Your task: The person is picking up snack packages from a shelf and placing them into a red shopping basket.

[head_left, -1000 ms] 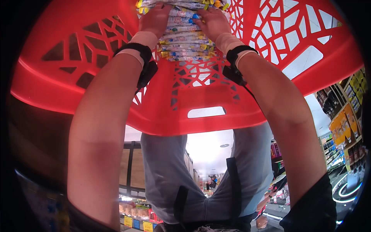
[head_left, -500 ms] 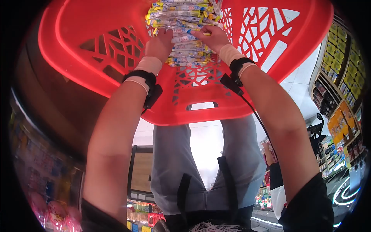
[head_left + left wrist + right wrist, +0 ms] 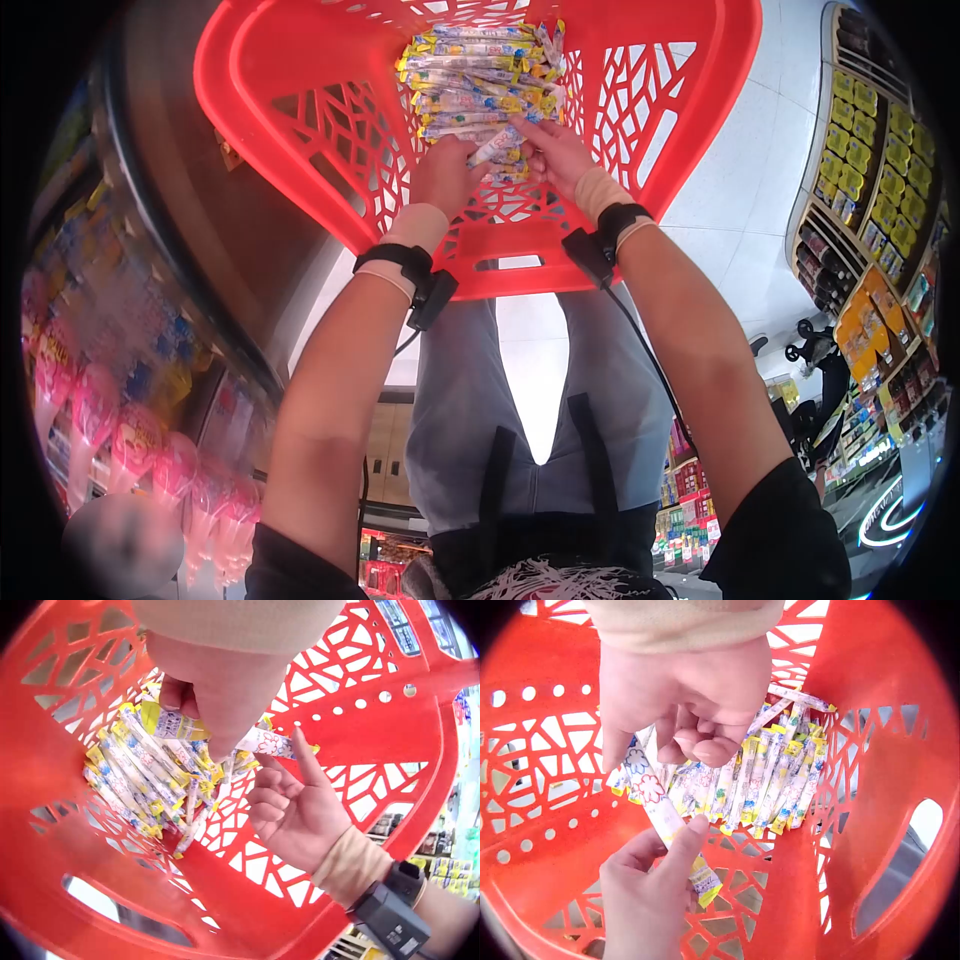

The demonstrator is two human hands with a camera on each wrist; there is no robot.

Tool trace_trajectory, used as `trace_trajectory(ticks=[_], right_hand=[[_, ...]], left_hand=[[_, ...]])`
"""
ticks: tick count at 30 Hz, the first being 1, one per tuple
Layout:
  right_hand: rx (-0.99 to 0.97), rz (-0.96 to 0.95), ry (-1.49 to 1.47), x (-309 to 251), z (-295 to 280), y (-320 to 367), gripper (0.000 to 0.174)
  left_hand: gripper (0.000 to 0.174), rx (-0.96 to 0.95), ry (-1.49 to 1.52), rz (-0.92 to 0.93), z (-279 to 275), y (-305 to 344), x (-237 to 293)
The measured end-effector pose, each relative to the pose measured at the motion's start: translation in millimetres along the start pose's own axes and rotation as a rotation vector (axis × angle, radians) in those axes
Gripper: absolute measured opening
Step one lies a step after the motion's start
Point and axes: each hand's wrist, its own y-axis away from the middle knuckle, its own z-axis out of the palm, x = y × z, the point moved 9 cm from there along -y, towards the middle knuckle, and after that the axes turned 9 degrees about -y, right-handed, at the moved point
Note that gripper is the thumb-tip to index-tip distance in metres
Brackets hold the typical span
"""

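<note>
My left hand (image 3: pixel 443 178) pinches a slim wrapped stick packet (image 3: pixel 660 810) near its yellow-tipped end, thumb on top. The wrapper is white with red and blue flower prints. At the packet's other end, the right hand (image 3: pixel 563 155) holds it between thumb and curled fingers, so it spans both hands at a slant. Beneath them, a pile of similar packets (image 3: pixel 470 62) lies side by side inside a red basket (image 3: pixel 500 243). Part of the pile is hidden behind the hands in both wrist views.
The basket's side walls have web-like cutouts, and its near wall has a handle slot. At right, shelves carry yellow-topped packs (image 3: pixel 848 140). Pink balloon-shaped goods (image 3: pixel 135 445) line the left, beside a dark curved counter edge (image 3: pixel 175 230). A black stroller-like frame (image 3: pixel 825 365) stands at right.
Both hands have come back from the pile toward the basket's near side, and one packet now slants between them. The head view has shifted, showing more of the basket, floor and shelves.
</note>
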Motion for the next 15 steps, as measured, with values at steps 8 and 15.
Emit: trace_trajectory(ticks=[8, 15], right_hand=[[-0.059, -0.088, 0.171, -7.5, 21.6, 52.4, 0.032], [-0.051, -0.177, 0.319, -34.1, 30.0, 114.2, 0.040]], left_hand=[[0.029, -0.043, 0.460, -0.133, 5.2, 54.6, 27.6], [0.031, -0.143, 1.027, -0.301, -15.9, 114.7, 69.8]])
